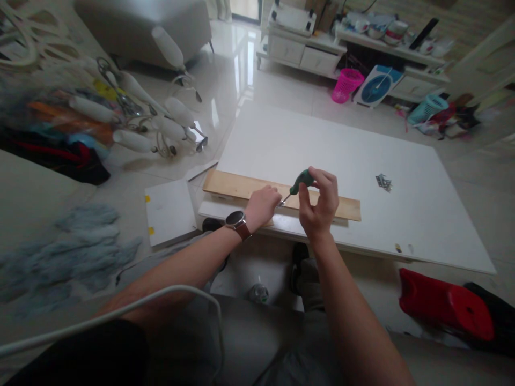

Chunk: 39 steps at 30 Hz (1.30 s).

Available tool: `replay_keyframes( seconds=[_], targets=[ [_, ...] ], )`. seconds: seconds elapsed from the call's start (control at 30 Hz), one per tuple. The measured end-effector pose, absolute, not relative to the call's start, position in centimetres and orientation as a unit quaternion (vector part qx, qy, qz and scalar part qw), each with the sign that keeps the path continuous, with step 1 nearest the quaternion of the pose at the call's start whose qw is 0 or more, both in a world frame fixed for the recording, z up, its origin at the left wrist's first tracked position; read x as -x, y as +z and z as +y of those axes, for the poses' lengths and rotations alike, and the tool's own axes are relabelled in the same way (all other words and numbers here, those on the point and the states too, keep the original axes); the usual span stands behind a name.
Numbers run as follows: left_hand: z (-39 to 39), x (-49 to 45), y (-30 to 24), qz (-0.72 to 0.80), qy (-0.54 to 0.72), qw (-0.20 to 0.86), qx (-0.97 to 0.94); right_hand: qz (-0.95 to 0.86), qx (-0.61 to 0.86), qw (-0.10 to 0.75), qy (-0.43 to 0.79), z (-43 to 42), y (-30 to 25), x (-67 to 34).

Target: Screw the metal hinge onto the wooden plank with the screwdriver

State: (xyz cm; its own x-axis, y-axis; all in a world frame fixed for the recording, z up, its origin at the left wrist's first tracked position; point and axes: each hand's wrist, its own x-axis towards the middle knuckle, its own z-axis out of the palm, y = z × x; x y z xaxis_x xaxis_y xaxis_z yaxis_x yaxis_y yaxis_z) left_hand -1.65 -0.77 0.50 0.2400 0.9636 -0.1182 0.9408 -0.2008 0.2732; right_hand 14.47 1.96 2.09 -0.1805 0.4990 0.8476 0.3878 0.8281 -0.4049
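Note:
My right hand [319, 203] grips a screwdriver by its green handle [301, 181], and the thin shaft slants down to the left. At its tip is a small shiny metal piece [280, 203], too small to name exactly. My left hand [263, 205], with a watch [235, 219] on the wrist, is closed at that piece and rests over a long light-brown wooden strip [233, 185]. This strip lies along the near side of a large white panel [330, 142]. Several small metal parts [383, 183] lie in a pile on the panel, to the right of my hands.
A smaller white board [169, 214] is on the floor at left. Lamp arms with white shades [177, 112] stand behind it. A red plastic object [446, 305] sits at lower right, and a plastic bottle [258, 293] between my feet. A white cable [161, 292] crosses my left arm.

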Motion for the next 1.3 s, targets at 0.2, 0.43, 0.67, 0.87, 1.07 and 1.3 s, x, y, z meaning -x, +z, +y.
replay_keyframes(
  seconds=[0.2,0.43,0.67,0.87,1.07,1.3],
  targets=[
    [-0.4,2.0,-0.4,0.614,0.06,0.143,-0.774,-0.769,0.309,0.557,0.042,2.0,2.1,-14.6],
    [-0.1,2.1,-0.7,0.613,0.067,0.138,-0.775,-0.768,0.306,0.559,0.064,2.0,1.9,-14.6],
    [-0.3,1.6,0.4,0.624,0.044,0.154,-0.765,-0.762,0.32,0.558,0.078,2.0,1.8,-14.6],
    [-0.4,1.5,0.6,0.625,0.041,0.152,-0.765,-0.775,0.315,0.547,0.045,2.0,2.0,-14.5],
    [-0.3,1.4,0.3,0.623,0.041,0.147,-0.767,-0.764,0.303,0.565,0.071,2.0,1.9,-14.4],
    [-0.1,1.3,0.0,0.623,0.049,0.137,-0.768,-0.757,0.304,0.57,0.094,1.9,1.9,-14.3]
  ],
)
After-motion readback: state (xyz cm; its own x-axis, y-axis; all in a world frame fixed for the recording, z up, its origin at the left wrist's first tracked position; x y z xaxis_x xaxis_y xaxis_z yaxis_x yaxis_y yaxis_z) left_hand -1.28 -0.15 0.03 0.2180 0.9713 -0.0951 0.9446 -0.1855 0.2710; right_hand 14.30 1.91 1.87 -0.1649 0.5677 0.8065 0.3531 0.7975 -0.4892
